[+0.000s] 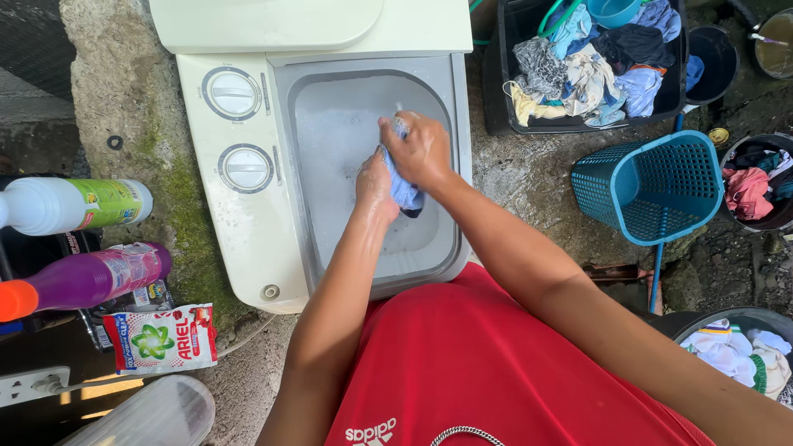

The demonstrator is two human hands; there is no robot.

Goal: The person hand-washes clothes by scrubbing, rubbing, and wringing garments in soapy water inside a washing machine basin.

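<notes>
Far to the left of the hands lie a white bottle with a green label (70,205), a purple bottle with an orange cap (83,281) and a red-and-white detergent sachet (162,337), all on their sides. Just left of the hands, two round dials (234,93) sit on the panel of the white washing machine (248,248). The left hand (376,186) is clenched on the lower part of a wet blue cloth (405,192) – its fingers are wrapped around the fabric. The right hand (423,150) grips the upper part of the same cloth, closed tight, directly beside and touching the left hand. The cloth is held between both hands above the soapy water in the open tub (347,116) of the machine. Up and to the right of the hands stands a black crate of mixed laundry (591,70). Further right – a teal plastic basket (652,186) lies tipped on its side, and beyond it a dark bucket holding reddish garments (756,190).
</notes>
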